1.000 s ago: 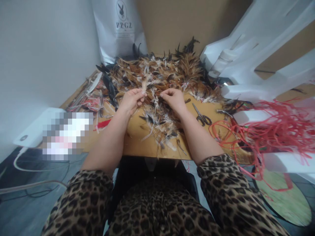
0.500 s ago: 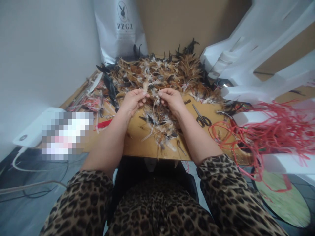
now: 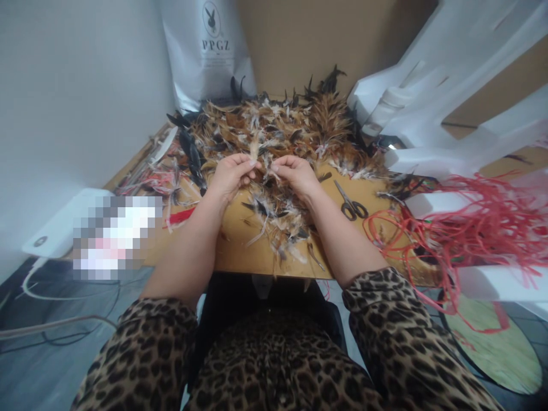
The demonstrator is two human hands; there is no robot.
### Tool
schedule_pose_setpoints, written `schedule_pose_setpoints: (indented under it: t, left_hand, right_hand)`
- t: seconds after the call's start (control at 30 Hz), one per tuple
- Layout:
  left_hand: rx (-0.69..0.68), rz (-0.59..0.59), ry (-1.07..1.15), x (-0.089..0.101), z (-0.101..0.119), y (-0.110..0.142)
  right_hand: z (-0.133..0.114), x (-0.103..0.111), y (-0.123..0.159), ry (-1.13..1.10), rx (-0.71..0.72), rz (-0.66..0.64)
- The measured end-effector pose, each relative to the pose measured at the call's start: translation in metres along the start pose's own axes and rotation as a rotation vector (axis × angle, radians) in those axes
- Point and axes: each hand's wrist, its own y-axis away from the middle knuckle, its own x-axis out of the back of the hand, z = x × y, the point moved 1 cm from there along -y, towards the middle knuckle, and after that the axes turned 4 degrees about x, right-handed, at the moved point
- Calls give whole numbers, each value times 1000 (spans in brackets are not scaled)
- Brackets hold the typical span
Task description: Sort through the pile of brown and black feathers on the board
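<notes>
Between the thumb and fingers of my left hand (image 3: 235, 174) is a pale tan feather (image 3: 254, 147), its tip pointing up. My right hand (image 3: 297, 174) is pinched close beside it, fingertips at some whitish fluff; whether a separate feather is in its grip is hard to make out. Behind both hands spreads a large heap of brown, white and black feathers (image 3: 231, 125). Below and between my forearms lies a smaller pile of loose feathers (image 3: 285, 222) on the tan tabletop (image 3: 240, 251). Black-handled scissors (image 3: 351, 204) rest right of my right wrist.
Red ribbon strands (image 3: 492, 222) tangle over white foam pieces on the right. A white bottle (image 3: 387, 108) leans at the back right. A silvery printed bag (image 3: 209, 63) stands behind the heap. At left are a white device (image 3: 68, 222) with a cable and a pixelated patch.
My right hand has shifted slightly left, closer to my left hand. The left hand keeps its pinch on the feather, nearly still.
</notes>
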Motion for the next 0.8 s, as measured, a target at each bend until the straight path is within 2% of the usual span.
schedule_pose_setpoints:
  t: [0.27, 0.4, 0.57, 0.8]
  left_hand:
    - [-83, 18, -212, -3, 1, 1]
    - [-100, 16, -339, -4, -2, 0]
    - [-130, -27, -453, -1, -10, -4]
    - [0, -133, -398, -1, -10, -1]
  right_hand:
    - [-4, -6, 7, 732, 338, -97]
    - [-6, -8, 11, 999, 408, -131]
    - [-9, -9, 12, 1139, 417, -141]
    - [-9, -8, 11, 1102, 441, -141]
